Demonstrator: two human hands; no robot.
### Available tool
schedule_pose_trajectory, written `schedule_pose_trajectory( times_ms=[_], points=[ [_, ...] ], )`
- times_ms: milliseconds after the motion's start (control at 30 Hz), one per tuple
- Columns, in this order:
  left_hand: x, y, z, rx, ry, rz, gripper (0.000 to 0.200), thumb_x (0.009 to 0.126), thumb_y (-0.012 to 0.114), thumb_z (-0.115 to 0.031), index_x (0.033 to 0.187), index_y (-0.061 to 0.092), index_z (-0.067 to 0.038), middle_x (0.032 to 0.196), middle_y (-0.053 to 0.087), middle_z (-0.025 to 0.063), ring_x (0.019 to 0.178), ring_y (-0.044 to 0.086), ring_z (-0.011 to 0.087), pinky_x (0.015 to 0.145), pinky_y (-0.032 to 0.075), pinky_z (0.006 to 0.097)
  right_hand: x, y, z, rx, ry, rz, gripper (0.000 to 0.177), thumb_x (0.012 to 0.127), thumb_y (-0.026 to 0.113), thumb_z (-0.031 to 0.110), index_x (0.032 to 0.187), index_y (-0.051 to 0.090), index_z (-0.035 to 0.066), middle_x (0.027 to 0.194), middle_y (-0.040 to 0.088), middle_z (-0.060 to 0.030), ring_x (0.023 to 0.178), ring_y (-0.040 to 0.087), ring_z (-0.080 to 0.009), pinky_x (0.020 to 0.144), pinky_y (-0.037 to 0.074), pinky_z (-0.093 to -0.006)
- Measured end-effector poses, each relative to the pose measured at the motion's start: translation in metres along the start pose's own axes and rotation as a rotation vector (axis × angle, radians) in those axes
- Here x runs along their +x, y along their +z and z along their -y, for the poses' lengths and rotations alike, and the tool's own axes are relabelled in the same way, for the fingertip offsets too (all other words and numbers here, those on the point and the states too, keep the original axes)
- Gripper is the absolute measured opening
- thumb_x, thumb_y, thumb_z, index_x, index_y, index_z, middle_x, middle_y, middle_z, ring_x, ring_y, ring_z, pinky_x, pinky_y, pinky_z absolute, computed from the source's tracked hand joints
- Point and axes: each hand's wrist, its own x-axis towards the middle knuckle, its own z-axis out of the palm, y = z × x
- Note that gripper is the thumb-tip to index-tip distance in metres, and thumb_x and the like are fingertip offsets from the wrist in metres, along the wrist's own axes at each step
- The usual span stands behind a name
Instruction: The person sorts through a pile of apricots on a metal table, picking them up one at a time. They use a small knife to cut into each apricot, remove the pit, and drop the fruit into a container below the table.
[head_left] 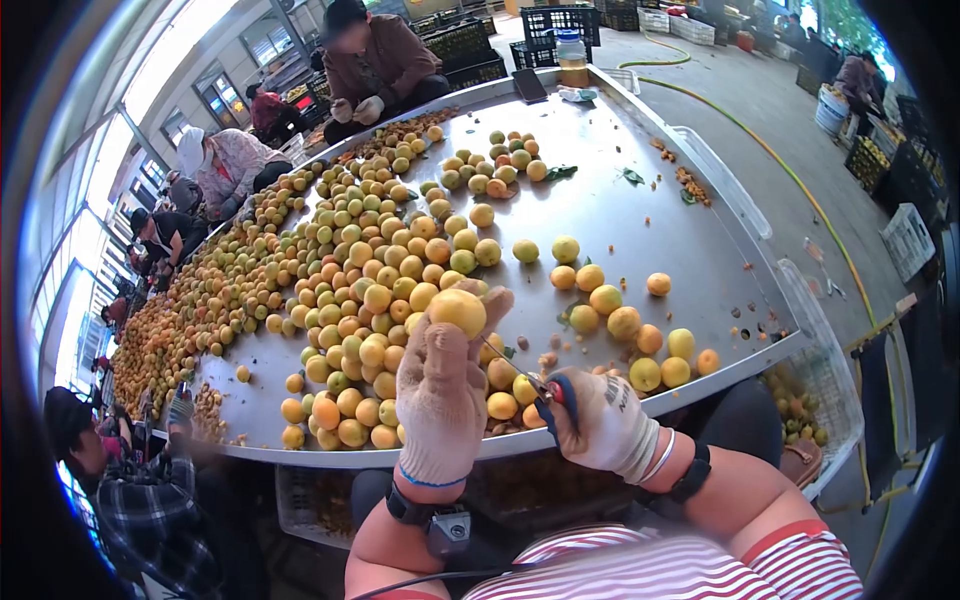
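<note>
My left hand, in a stained white work glove, is closed around a yellow apricot and lifts it above the metal table. My gloved right hand grips a small knife with a red and dark handle. Its thin blade slants up and left, the tip close beside the held fruit. Behind and left of my hands spreads a large heap of apricots, green-yellow to orange. Several loose apricots lie to the right, by the table's near rim.
Plastic crates stand under the table's right side, one holding fruit. A phone and a jar sit at the far end. Other people, one in a brown jacket, line the table's left side. A yellow-green hose crosses the floor.
</note>
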Motion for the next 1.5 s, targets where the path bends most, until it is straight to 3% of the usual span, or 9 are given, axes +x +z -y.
schedule_pose_trajectory(
  times_ms=[133,300,567,900,1200,1233,1267,1333,1500],
  points=[
    [0.000,-0.010,-0.014,0.194,0.105,0.002,0.054,0.101,0.058,-0.039,0.133,0.054,0.005,0.126,0.062,0.0115,0.110,0.059,0.0175,0.097,0.046,0.0284,-0.001,0.004,-0.003,0.097,0.202,0.097,0.019,0.091,0.062,0.008,0.108,0.058,0.001,0.074,0.066,-0.0161,0.066,0.066,-0.0362,0.056,0.051,-0.0434],
    [-0.009,0.003,-0.011,0.545,0.094,0.170,0.051,0.100,0.058,-0.033,0.134,0.054,0.005,0.121,0.063,0.0083,0.104,0.056,0.0120,0.094,0.045,0.0278,0.011,-0.004,0.007,0.888,0.533,-0.140,0.021,0.100,0.061,0.013,0.117,0.058,0.001,0.085,0.061,-0.0008,0.079,0.051,-0.0065,0.072,0.047,-0.0242],
    [-0.022,0.015,0.022,1.015,0.482,0.312,0.040,0.099,0.057,-0.032,0.120,0.059,0.002,0.096,0.067,0.0193,0.085,0.067,0.0383,0.079,0.053,0.0390,0.016,-0.004,0.011,0.730,0.442,-0.278,0.018,0.097,0.066,0.018,0.106,0.063,0.003,0.076,0.067,-0.0024,0.069,0.059,-0.0067,0.064,0.051,-0.0262],
    [-0.041,0.032,0.019,0.758,0.041,0.233,0.038,0.107,0.040,-0.032,0.122,0.055,-0.001,0.098,0.064,0.0106,0.081,0.061,0.0121,0.071,0.051,0.0264,0.013,-0.015,0.007,0.269,0.165,-0.307,0.016,0.089,0.067,0.018,0.097,0.062,0.005,0.071,0.065,-0.0162,0.065,0.067,-0.0382,0.057,0.053,-0.0409],
    [-0.047,0.032,0.024,0.556,-0.278,0.136,0.032,0.109,0.038,-0.029,0.117,0.057,-0.004,0.089,0.058,0.0037,0.075,0.059,0.0083,0.064,0.054,0.0235,0.008,-0.015,-0.006,0.231,0.067,-0.243,0.018,0.087,0.069,0.019,0.095,0.061,0.005,0.070,0.063,-0.0157,0.063,0.065,-0.0386,0.055,0.051,-0.0423],
    [-0.043,0.022,0.028,1.113,0.126,0.332,0.035,0.109,0.036,-0.032,0.117,0.056,-0.004,0.091,0.058,0.0038,0.076,0.062,0.0096,0.066,0.056,0.0240,0.008,-0.017,-0.005,0.210,0.033,-0.254,0.018,0.087,0.069,0.019,0.095,0.061,0.005,0.069,0.063,-0.0155,0.063,0.065,-0.0385,0.055,0.052,-0.0423],
    [-0.045,0.021,0.029,1.114,0.121,0.329,0.035,0.109,0.036,-0.032,0.117,0.056,-0.004,0.091,0.058,0.0038,0.076,0.062,0.0096,0.066,0.056,0.0240,0.007,-0.018,-0.005,0.188,-0.001,-0.265,0.019,0.087,0.069,0.020,0.096,0.061,0.005,0.069,0.063,-0.0153,0.063,0.065,-0.0384,0.055,0.052,-0.0423],
    [-0.048,0.024,0.030,0.485,-0.403,0.132,0.035,0.109,0.036,-0.034,0.119,0.055,-0.006,0.093,0.058,0.0039,0.078,0.063,0.0102,0.067,0.057,0.0243,0.005,-0.014,-0.010,0.186,-0.010,-0.265,0.018,0.087,0.068,0.019,0.096,0.062,0.005,0.070,0.063,-0.0151,0.063,0.065,-0.0378,0.056,0.052,-0.0418],
    [-0.041,0.022,0.033,0.683,-0.266,0.190,0.034,0.109,0.039,-0.035,0.122,0.054,-0.008,0.095,0.058,0.0029,0.078,0.062,0.0099,0.067,0.056,0.0249,0.005,-0.006,-0.013,0.308,0.171,-0.271,0.009,0.093,0.064,0.013,0.096,0.061,0.005,0.071,0.064,-0.0127,0.061,0.066,-0.0287,0.058,0.052,-0.0356]
  ],
)
